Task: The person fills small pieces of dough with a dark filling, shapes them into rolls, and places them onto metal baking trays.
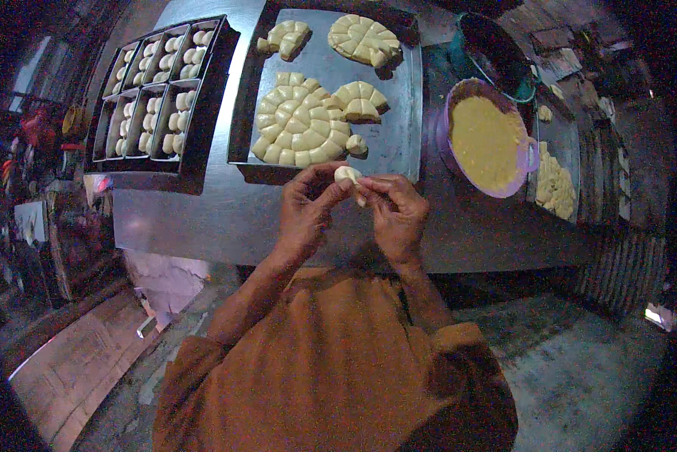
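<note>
A small pale piece of dough [346,176] is pinched between the fingers of my left hand [308,207] and my right hand [395,211], both raised at the near edge of a metal tray [384,151]. On that tray lie a large round cluster of dough pieces [292,124], a fan-shaped cluster [359,99], another round cluster [361,39], a smaller broken cluster [282,39] and a lone dough ball [357,145]. Both hands are closed on the held piece, fingertips nearly meeting.
A black multi-compartment pan [99,162] holding dough pieces stands left on the metal table [173,226]. At right are a purple tub of yellow filling or batter [485,139], a dark green container [497,49] behind it, and a tray with flattened dough [555,184]. Clutter [37,226] lines the left side.
</note>
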The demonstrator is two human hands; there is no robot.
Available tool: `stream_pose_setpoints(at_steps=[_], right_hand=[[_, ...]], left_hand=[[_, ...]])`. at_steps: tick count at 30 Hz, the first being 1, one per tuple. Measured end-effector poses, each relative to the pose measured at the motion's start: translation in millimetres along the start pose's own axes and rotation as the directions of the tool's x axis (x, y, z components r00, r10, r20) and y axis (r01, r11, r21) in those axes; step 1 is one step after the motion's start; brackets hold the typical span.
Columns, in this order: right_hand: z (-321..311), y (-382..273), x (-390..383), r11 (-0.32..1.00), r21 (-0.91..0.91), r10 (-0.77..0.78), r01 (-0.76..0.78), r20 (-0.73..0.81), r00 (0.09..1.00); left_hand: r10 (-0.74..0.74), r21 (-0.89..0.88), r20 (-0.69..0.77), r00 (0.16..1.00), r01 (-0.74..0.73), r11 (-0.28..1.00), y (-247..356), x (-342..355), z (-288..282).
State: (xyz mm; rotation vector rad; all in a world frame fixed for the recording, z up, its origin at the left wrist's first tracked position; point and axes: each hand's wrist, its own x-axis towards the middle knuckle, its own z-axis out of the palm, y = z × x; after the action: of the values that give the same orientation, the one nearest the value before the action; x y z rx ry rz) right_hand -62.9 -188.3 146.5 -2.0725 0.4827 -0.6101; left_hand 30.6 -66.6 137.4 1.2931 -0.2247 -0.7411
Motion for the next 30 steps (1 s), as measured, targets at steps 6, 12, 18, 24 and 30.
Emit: stream_pose_setpoints(at_steps=[6, 12, 18, 24, 30], right_hand=[[-5.7, 2.7, 2.2, 0.836, -0.225, -0.455, 0.5, 0.224, 0.862], [-5.6, 7.1, 7.4, 0.811, -0.243, -0.474, 0.532, 0.261, 0.841], [0.0, -17.8, 3.0, 0.979, -0.193, -0.055, 0.066, 0.06, 0.997], [-2.3, -14.2, 8.9, 0.992, -0.111, 0.078, -0.055, 0.212, 0.974], [-6.6, 5.7, 18.6, 0.997, 0.004, 0.071, -0.077, 0.366, 0.928]], left_hand=[[-0.182, -0.094, -0.012, 0.983, 0.18, 0.979, 11.1, 2.4, -5.5], [-0.146, 0.075, 0.111, 0.983, 0.139, 0.987, -5.2, -4.0, -14.8], [-0.082, 0.15, 0.188, 0.979, 0.054, 0.987, -12.7, -9.0, -25.3], [-0.116, 0.212, 0.14, 0.983, 0.085, 0.974, -12.3, -9.1, -26.0], [-0.031, 0.252, 0.177, 0.984, -0.015, 0.968, 0.7, -2.5, -30.3]])
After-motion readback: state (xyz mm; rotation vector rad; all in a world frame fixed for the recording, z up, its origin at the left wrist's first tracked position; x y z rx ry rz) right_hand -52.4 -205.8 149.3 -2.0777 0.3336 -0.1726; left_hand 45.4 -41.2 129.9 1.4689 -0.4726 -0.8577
